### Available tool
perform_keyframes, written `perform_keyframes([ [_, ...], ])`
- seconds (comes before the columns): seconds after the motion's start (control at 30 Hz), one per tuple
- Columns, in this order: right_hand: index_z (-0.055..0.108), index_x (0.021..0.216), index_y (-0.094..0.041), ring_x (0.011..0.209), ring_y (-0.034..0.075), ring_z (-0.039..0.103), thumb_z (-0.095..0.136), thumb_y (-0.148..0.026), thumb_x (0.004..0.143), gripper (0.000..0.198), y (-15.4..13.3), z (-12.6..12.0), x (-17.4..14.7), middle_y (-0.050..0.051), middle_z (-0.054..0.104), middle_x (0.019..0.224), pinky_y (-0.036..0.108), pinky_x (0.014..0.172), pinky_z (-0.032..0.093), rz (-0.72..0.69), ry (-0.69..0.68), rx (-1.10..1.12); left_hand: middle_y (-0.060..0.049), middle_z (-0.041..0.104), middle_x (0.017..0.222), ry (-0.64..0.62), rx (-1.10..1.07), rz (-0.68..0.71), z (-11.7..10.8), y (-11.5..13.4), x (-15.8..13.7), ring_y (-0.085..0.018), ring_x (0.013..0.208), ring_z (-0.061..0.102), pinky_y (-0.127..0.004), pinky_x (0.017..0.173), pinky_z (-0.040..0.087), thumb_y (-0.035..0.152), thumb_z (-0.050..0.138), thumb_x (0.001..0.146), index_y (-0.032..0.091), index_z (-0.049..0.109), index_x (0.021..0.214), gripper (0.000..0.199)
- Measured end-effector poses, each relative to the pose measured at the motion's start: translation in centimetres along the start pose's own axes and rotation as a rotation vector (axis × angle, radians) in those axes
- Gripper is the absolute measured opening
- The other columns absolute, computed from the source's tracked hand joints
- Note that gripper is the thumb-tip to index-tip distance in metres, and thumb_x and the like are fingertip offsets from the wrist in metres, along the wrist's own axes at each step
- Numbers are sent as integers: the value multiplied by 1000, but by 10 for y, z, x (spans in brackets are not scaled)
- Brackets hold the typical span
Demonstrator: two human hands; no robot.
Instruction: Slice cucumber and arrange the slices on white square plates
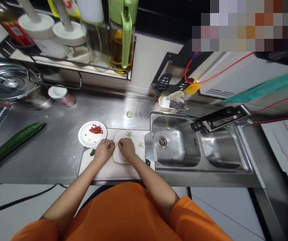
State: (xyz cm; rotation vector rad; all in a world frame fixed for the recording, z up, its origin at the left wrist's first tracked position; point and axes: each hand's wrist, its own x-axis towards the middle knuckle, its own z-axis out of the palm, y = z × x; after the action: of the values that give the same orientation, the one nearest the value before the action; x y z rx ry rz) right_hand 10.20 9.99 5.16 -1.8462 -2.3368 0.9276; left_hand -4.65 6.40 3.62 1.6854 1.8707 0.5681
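Over the left edge of a white squarish plate (136, 154), my left hand (103, 149) and my right hand (127, 148) meet in closed pinches. A thin cucumber slice (116, 145) shows between the fingertips, seemingly in the left pinch; what the right fingers hold is too small to make out. Curved green slices form pinwheels at the plate's top (129, 133) and right side (141, 145); another at the bottom is partly hidden by my right arm. Under the plate lies a white cutting board (103, 170), with a dark green cucumber piece (92, 152) beside my left wrist.
A round white plate (83, 135) holds chopped red bits. A knife blade (150, 145) lies between board and double sink (175, 164). At left are a long cucumber (13, 145), a lidded pot (37, 98) and a jar (65, 97). A shelf (101, 68) of bottles overhangs the counter.
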Motion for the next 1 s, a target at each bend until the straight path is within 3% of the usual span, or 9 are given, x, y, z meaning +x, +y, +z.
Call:
perform_keyframes([
  [0.37, 64, 82, -20, 82, 18, 44, 48, -23, 85, 16, 0, -3, -1, 4, 59, 84, 27, 68, 30, -8, 7, 7, -6, 65, 81, 13, -17, -22, -5, 3, -1, -19, 81, 58, -27, 77, 45, 32, 52, 74, 20, 70, 83, 24],
  [0.6, 64, 81, -20, 78, 15, 45, 48, -19, 85, 16, 11, -7, -18, 2, 60, 79, 26, 73, 30, -11, 65, 59, -6, 67, 92, 32, 72, -145, -23, -2, -11, -20, 85, 60, -29, 79, 45, 34, 51, 76, 20, 67, 98, 31],
  [0.8, 66, 80, -19, 77, 16, 46, 50, -18, 83, 17, 12, -10, -40, 3, 61, 79, 26, 74, 31, 7, 41, 49, -9, 64, 101, -35, 167, -168, -13, 6, -14, -23, 93, 59, -31, 80, 44, 31, 48, 79, 20, 65, 106, 34],
  [1.0, 66, 79, -19, 81, 17, 47, 51, -18, 82, 15, 9, -8, -56, 4, 62, 81, 26, 73, 32, 6, 41, 53, -8, 65, 92, -24, 140, -157, -6, 7, -9, -22, 86, 58, -30, 74, 43, 26, 48, 77, 20, 67, 93, 26],
])
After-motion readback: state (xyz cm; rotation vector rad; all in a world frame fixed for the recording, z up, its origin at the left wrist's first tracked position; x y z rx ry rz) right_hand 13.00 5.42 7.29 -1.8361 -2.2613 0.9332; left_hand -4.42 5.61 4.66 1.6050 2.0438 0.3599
